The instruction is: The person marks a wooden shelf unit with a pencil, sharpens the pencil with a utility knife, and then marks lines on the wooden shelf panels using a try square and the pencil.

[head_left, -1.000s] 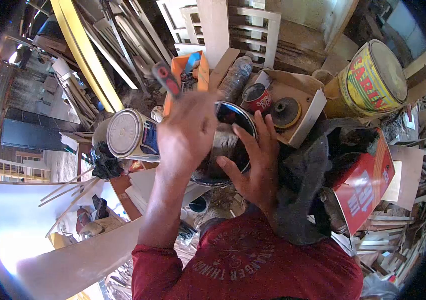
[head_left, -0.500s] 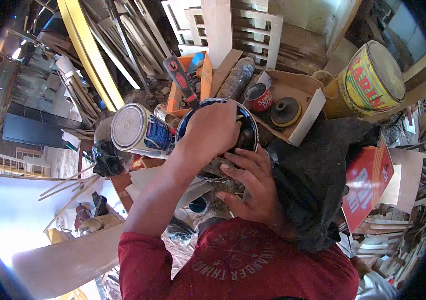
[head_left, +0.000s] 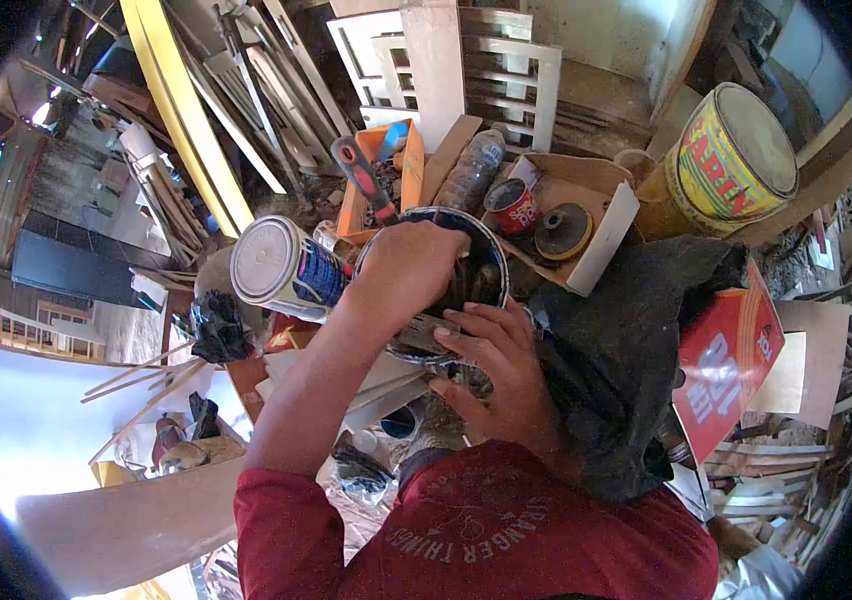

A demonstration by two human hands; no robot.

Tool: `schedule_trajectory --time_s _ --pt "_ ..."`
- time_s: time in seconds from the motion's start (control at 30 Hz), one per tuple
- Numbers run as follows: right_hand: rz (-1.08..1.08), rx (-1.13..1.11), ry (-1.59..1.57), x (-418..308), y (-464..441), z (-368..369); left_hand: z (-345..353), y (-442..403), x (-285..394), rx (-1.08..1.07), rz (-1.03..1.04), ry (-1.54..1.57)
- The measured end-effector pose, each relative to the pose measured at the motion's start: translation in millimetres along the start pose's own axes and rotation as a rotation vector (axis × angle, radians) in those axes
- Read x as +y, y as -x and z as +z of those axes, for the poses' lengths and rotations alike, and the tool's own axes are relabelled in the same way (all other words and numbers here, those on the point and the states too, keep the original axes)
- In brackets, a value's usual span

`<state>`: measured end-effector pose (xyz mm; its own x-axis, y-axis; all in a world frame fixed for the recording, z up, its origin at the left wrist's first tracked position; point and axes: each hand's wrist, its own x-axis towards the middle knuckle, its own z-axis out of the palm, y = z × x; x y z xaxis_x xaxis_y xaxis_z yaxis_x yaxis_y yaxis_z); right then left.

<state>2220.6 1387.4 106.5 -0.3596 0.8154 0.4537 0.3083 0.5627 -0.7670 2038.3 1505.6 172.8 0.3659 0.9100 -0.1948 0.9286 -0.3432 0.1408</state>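
A round bucket (head_left: 503, 262) with dark, jumbled contents stands in front of me. My left hand (head_left: 411, 265) reaches into it, fist-like with the fingers curled down; what they hold, if anything, is hidden. My right hand (head_left: 501, 365) is at the near right rim, its fingers laid over the inside and its thumb apart on the outside. Beside those fingertips, a worn grey-brown flat piece (head_left: 421, 333) shows inside the bucket. A red-and-black screwdriver-like handle (head_left: 364, 180) sticks up at the far left rim.
A white-lidded paint can (head_left: 268, 262) stands left of the bucket. Behind are an orange box (head_left: 406, 180) and a dusty bottle (head_left: 473, 165). At right are a cardboard tray (head_left: 611, 245) with a red can (head_left: 512, 207), a yellow tin (head_left: 731, 160), black cloth (head_left: 616, 350) and a red box (head_left: 731, 350).
My left hand has shifted slightly left and down inside the bucket, so more of the dark contents shows. My right hand stays at the rim. The whole view has shifted slightly.
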Motion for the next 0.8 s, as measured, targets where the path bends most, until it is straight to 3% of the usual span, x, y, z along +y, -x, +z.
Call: schedule_trajectory --time_s 0.27,0.47,0.67,0.8 --pt "-0.042 -0.007 0.010 3.2 0.9 0.2 0.6 -8.1 -16.7 -0.236 0.067 0.029" --pt "-0.068 0.007 0.002 7.3 2.2 1.4 -15.5 5.3 -2.2 -0.044 -0.002 -0.095" --pt "-0.035 0.100 -0.001 1.4 -1.7 -1.6 -63.3 92.3 20.6 0.452 0.081 0.186" --pt "-0.044 0.238 -0.001 -10.2 -12.0 -9.1 -19.8 158.4 24.6 0.776 0.190 -0.007"
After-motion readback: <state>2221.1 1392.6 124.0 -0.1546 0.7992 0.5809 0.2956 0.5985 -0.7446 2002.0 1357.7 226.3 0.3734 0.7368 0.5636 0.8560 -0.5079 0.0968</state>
